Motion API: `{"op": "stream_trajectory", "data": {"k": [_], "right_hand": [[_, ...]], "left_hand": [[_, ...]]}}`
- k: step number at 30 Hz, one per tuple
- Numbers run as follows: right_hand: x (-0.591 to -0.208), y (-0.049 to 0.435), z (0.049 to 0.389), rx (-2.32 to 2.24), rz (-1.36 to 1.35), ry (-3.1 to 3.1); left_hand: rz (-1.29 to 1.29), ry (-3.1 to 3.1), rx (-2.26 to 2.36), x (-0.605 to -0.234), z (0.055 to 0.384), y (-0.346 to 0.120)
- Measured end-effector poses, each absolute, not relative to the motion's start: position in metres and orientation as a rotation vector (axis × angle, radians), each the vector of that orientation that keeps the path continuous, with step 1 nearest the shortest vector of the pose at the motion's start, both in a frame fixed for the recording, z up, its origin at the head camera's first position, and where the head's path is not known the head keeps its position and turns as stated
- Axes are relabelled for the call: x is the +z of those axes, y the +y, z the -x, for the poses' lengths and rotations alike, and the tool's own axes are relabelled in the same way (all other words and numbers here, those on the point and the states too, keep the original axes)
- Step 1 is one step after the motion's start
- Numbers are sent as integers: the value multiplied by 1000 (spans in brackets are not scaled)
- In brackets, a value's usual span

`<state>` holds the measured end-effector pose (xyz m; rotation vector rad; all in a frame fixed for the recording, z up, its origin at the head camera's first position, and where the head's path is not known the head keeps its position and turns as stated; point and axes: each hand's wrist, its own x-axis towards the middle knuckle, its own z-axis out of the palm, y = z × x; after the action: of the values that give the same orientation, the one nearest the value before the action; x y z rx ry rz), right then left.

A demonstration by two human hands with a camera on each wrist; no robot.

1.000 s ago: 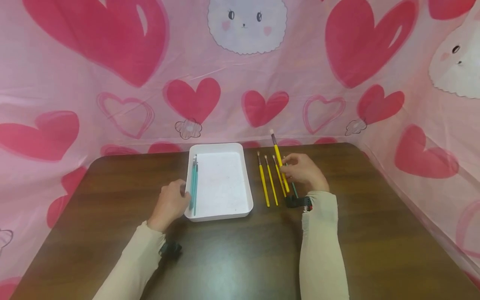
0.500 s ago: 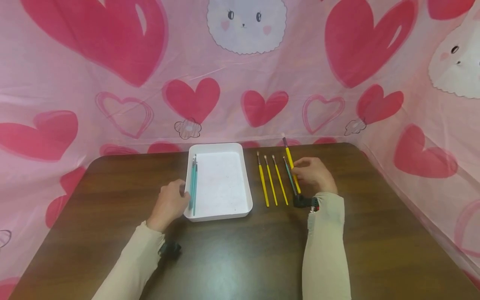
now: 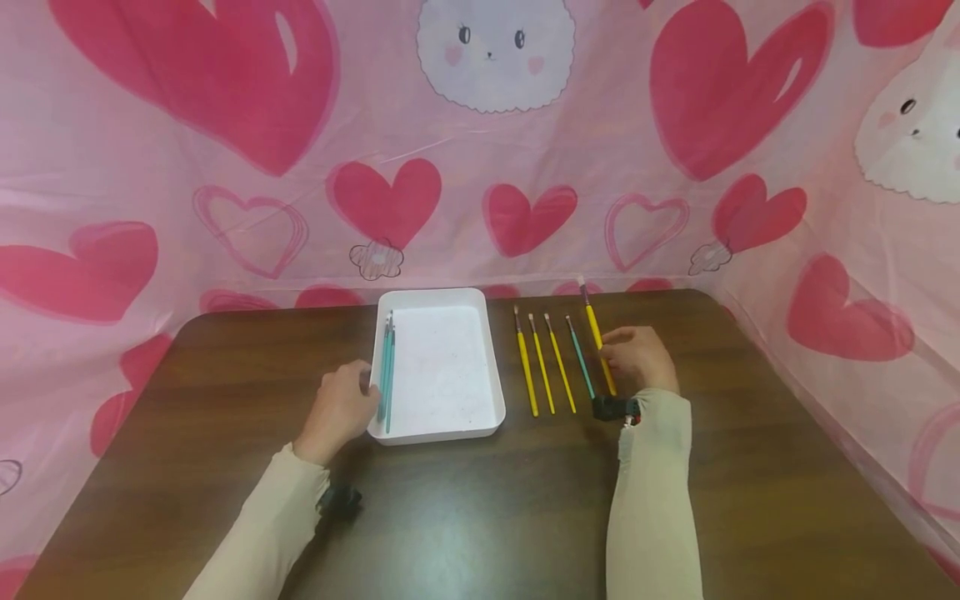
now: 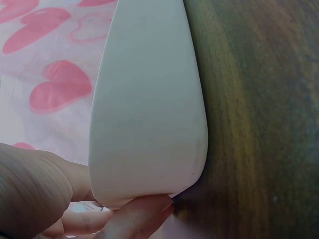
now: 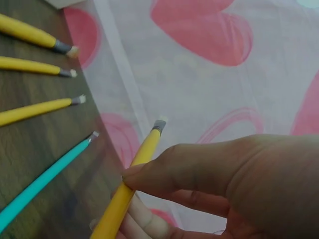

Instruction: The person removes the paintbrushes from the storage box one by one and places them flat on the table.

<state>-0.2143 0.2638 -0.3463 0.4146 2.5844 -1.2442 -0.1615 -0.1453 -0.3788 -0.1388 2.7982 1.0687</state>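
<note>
My right hand point(image 3: 641, 358) pinches a yellow paintbrush point(image 5: 142, 154) between thumb and fingers, its pale bristles pointing to the back of the table. Left of that brush lies a teal paintbrush point(image 3: 581, 358), bristles away from me. Three yellow paintbrushes point(image 3: 527, 371) lie side by side further left. A white rectangular tray point(image 3: 442, 436) stands at the middle, with teal paintbrushes point(image 3: 391, 367) along its left inner wall. At the tray's left side my left hand point(image 3: 341, 408) grips the wall; in the left wrist view the fingers point(image 4: 137, 216) press its outside.
The brown wooden table point(image 3: 480, 517) carries everything. A pink cloth point(image 3: 465, 133) with hearts hangs behind the table and at both sides. Black wrist cameras sit under both cuffs, the right one point(image 3: 615, 408) close to the teal brush's handle end.
My right hand has moved right and slightly nearer with the yellow paintbrush, past the teal one, and lowered it toward the table. The left hand and tray have stayed in place.
</note>
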Motion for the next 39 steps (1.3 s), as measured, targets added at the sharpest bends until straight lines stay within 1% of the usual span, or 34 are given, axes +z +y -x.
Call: {"op": "stream_trajectory", "data": {"k": [10, 23, 30, 39], "right_hand": [[-360, 269, 217, -1183, -497, 2639], [-372, 265, 219, -1097, -617, 2708], [-374, 265, 220, -1027, -654, 2734], [-374, 260, 219, -1044, -674, 2740]], "left_hand": [[135, 2803, 1068, -379, 160, -145], [119, 2805, 1095, -380, 160, -147], [110, 2810, 1107, -380, 158, -146], [112, 2819, 1107, -380, 158, -146]]}}
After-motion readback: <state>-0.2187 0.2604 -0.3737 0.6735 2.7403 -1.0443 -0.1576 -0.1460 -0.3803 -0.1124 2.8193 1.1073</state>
